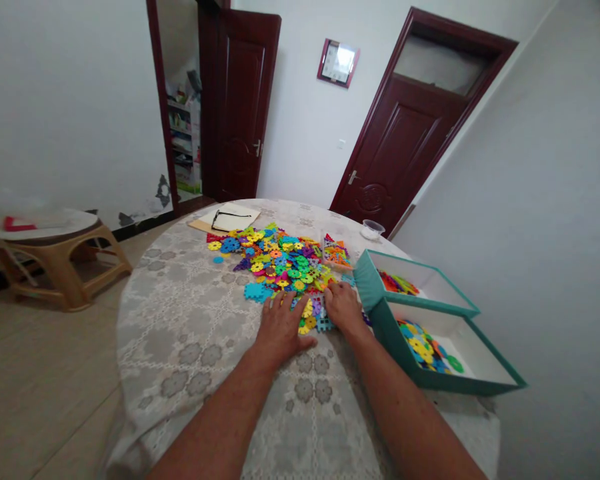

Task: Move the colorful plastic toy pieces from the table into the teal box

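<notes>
A colourful heap of plastic interlocking pieces (280, 260), with flower discs and notched squares among them, spreads over the table. At its near edge my left hand (280, 330) lies palm down with the fingers spread and the thumb out to the side. Its fingertips touch the pieces and nothing shows in its grasp. To the right, my right hand (344, 308) reaches into the heap with its fingers bent and close together. Whatever is under those fingertips is hidden. Between the hands lie yellow discs (307, 323) and a blue notched square (325, 324).
Two green-edged boxes (397, 357) holding loose pieces stand to the right. Behind the heap are a clear container (337, 257) with pieces and a clear bowl (373, 229). Glasses (230, 215) rest on papers at the back left. A stool (63, 260) stands on the floor at left.
</notes>
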A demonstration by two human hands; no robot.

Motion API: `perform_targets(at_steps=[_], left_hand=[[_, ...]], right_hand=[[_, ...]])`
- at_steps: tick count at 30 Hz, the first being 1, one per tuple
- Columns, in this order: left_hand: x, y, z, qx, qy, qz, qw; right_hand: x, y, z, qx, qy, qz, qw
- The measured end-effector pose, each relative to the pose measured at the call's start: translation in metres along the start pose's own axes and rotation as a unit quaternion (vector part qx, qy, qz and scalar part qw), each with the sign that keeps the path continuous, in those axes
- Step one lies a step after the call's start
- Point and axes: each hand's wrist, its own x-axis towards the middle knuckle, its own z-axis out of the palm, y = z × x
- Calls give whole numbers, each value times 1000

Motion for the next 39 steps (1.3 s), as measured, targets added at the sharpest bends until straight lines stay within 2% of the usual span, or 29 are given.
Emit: perform_targets(at_steps=[3, 5, 8, 10, 12, 13, 15, 18, 21, 23, 25, 27, 29, 32, 35, 39], left_hand=[[-1, 0, -3, 16, 1, -1, 1000], [-2, 1, -6, 24, -2, 8, 1000], [-3, 5, -10, 30, -5, 21, 999], [-4, 8, -12, 31, -4, 24, 999], [-3, 10, -14, 31, -1, 30, 999], [-3, 10, -15, 31, 2, 35, 999], [-1, 11, -17, 27, 8, 46, 999], [1, 11, -19, 18, 16, 64, 998], [0, 12, -18, 14, 9, 86, 996], [-1, 13, -17, 14, -9, 99, 995], [-3, 14, -15, 17, -33, 101, 994], [-4, 15, -14, 24, -49, 93, 994], [-5, 14, -13, 30, -46, 81, 995], [-3, 12, -13, 38, -20, 67, 997], [0, 9, -13, 42, -1, 73, 996], [3, 6, -11, 44, 11, 90, 995]], right_hand=[[-27, -9, 0, 31, 42, 34, 998], [-42, -16, 0, 58, 57, 22, 996], [-57, -23, -2, 135, 86, -52, 986], [-62, -22, -4, 202, 109, -118, 966], [-62, -17, -6, 236, 130, -144, 952], [-61, -13, -7, 232, 141, -130, 954], [-58, -3, -6, 191, 155, -57, 968], [-57, 7, -1, 114, 119, 70, 984], [-61, 8, 3, 81, 66, 117, 988], [-64, 5, 3, 99, 54, 91, 989], [-67, 4, 1, 155, 60, 32, 986], [-67, 6, -1, 231, 81, -27, 969], [-66, 14, -4, 296, 108, -54, 948], [-64, 29, -5, 308, 113, -24, 944], [-64, 39, -5, 239, 46, 17, 970], [-68, 38, -9, 182, -26, 4, 983]])
